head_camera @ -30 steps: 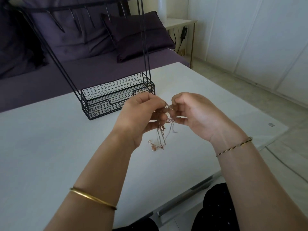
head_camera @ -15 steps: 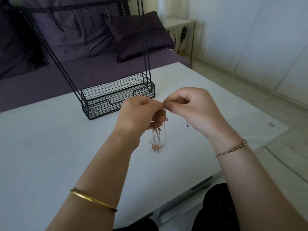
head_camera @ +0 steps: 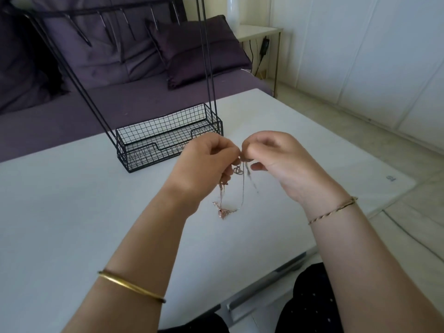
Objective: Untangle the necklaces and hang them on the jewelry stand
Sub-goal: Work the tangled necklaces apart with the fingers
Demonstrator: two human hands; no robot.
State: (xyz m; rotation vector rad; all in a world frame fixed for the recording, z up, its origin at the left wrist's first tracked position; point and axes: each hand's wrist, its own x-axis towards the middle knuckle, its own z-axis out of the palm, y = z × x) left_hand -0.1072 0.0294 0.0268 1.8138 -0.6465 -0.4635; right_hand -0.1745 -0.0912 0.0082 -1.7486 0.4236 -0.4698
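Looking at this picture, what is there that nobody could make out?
Head view, the only one:
- How many necklaces there are: the chains are too thin and bunched.
- Where the chains cross: the curled fingers of the left hand and right hand cover it.
- The top of the jewelry stand: cut off by the upper edge.
- The loose chain end under the right hand: blurred.

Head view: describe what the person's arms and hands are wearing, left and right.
Both forearms are bare, with no sleeves in view. A plain, smooth gold bangle circles the left forearm, well back from the left hand. A thin twisted gold-and-brown cord bracelet sits at the wrist of the right hand. No watch or gloves show.
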